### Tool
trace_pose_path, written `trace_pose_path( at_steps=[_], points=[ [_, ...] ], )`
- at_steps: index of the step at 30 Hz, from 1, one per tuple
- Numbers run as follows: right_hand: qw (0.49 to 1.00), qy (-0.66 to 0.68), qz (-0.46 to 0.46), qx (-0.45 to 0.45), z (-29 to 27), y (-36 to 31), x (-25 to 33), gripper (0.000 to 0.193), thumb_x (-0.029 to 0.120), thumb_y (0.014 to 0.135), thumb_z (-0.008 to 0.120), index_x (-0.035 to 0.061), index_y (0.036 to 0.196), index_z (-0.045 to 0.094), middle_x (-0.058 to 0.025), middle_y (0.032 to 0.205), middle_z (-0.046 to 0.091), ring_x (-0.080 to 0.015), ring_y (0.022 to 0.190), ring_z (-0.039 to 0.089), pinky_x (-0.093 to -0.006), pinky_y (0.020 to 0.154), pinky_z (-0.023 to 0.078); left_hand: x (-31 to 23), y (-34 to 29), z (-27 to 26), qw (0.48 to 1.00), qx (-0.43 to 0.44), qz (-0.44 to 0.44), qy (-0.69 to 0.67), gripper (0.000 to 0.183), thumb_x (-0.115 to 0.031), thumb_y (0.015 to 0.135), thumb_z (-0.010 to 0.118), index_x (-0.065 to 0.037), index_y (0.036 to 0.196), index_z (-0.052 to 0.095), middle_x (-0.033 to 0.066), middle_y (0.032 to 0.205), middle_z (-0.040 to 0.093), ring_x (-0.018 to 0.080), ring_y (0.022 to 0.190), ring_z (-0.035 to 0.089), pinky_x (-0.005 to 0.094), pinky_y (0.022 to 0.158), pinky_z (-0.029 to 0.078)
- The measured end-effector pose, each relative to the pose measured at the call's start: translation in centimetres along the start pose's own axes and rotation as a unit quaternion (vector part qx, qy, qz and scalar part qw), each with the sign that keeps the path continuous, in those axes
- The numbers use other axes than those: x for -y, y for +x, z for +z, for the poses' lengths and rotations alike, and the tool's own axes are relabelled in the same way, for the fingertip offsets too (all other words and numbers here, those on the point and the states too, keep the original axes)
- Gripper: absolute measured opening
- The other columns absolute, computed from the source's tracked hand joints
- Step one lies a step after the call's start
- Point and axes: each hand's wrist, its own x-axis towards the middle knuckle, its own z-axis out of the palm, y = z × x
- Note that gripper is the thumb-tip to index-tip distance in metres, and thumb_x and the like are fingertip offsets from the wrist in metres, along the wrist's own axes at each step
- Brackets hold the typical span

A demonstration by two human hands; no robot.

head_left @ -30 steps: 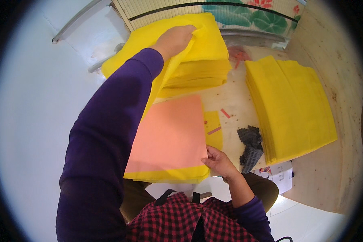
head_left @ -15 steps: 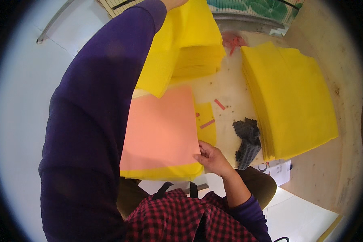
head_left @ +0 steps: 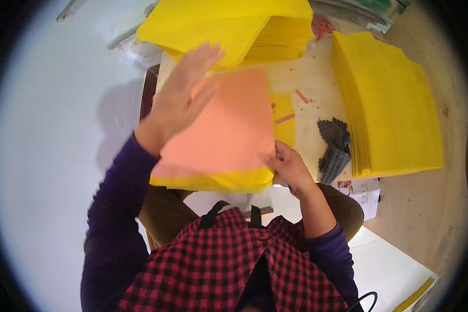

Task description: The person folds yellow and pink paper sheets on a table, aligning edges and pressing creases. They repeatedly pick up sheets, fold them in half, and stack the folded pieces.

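Observation:
A salmon-orange sheet [head_left: 229, 130] lies over yellow fabric [head_left: 213, 182], whose near edge shows below it. At the sheet's right edge, near its lower corner, my right hand [head_left: 291, 164] is closed, thumb on top and fingers curled beneath the edge. My left hand [head_left: 179, 101], slightly blurred, is above the sheet's far left part with its fingers stretched out and nothing in them. Beyond the sheet sits a thick pile of yellow fabric [head_left: 234, 26], its top layer draped askew toward the left.
On the right stands another tall yellow fabric stack [head_left: 392, 109], with a crumpled dark grey cloth [head_left: 335, 148] beside it. Small red strips [head_left: 302, 96] lie on the pale tabletop [head_left: 309, 125]. A wooden panel [head_left: 426, 218] rises at right. Red scraps [head_left: 322, 28] are at the back.
My left hand has come back from the far yellow pile to above the orange sheet. The right hand stays at the sheet's edge. The view has shifted, so the table sits higher.

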Motion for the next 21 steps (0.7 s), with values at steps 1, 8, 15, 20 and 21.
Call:
trace_pose_path(
  at_steps=[1, 8, 15, 20, 21],
  points=[
    [1.0, 0.007, -0.001, 0.0, 0.2, -0.2, 0.0, 0.036, 0.009, 0.091, 0.059, -0.0035, 0.125, 0.051, -0.0073, 0.106, 0.065, -0.0122, 0.092, 0.062, -0.0266, 0.08, 0.049, -0.8, -3.0, -0.4, 0.997, 0.055, -0.055, 0.026, 0.043, -0.014, 0.091, 0.058, -0.004, 0.132, 0.051, 0.0156, 0.137, 0.049, 0.0319, 0.134, 0.038, 0.0436, 0.111, 0.028],
    [0.996, -0.034, 0.026, -0.079, 0.8, -0.2, -0.5, 0.033, 0.007, 0.088, 0.059, -0.0039, 0.119, 0.055, -0.0088, 0.103, 0.066, -0.0149, 0.09, 0.063, -0.0281, 0.08, 0.05, -6.5, -21.6, -0.9, 0.927, -0.087, -0.358, -0.067, 0.03, -0.007, 0.091, 0.055, 0.0, 0.12, 0.058, 0.017, 0.124, 0.058, 0.0312, 0.12, 0.052, 0.0384, 0.103, 0.037],
    [0.988, -0.088, 0.04, -0.119, 1.4, -0.4, 0.1, 0.036, 0.01, 0.089, 0.058, -0.002, 0.122, 0.054, -0.0085, 0.103, 0.066, -0.0143, 0.085, 0.063, -0.0265, 0.068, 0.05, -8.3, -29.5, -2.1, 0.873, -0.183, -0.448, -0.067, 0.018, -0.001, 0.091, 0.052, 0.0, 0.106, 0.062, 0.0144, 0.105, 0.064, 0.0284, 0.099, 0.06, 0.0332, 0.089, 0.045],
    [0.981, -0.142, 0.044, -0.122, 1.3, -0.9, 0.2, 0.036, 0.009, 0.091, 0.054, -0.0022, 0.125, 0.052, -0.011, 0.107, 0.064, -0.0179, 0.091, 0.065, -0.0287, 0.071, 0.055, -5.6, -30.1, -3.5, 0.887, -0.171, -0.427, -0.041, 0.011, -0.001, 0.09, 0.053, 0.0, 0.098, 0.061, 0.0138, 0.094, 0.062, 0.0279, 0.088, 0.06, 0.0339, 0.079, 0.047],
    [0.98, -0.144, 0.048, -0.126, 1.2, -0.9, 0.1, 0.036, 0.009, 0.091, 0.053, -0.0023, 0.125, 0.052, -0.0112, 0.107, 0.064, -0.018, 0.092, 0.065, -0.0288, 0.071, 0.055, -4.9, -30.2, -3.8, 0.891, -0.163, -0.422, -0.046, 0.011, -0.001, 0.09, 0.053, 0.0, 0.098, 0.061, 0.0138, 0.093, 0.062, 0.0277, 0.087, 0.06, 0.0338, 0.079, 0.047]
  ],
)
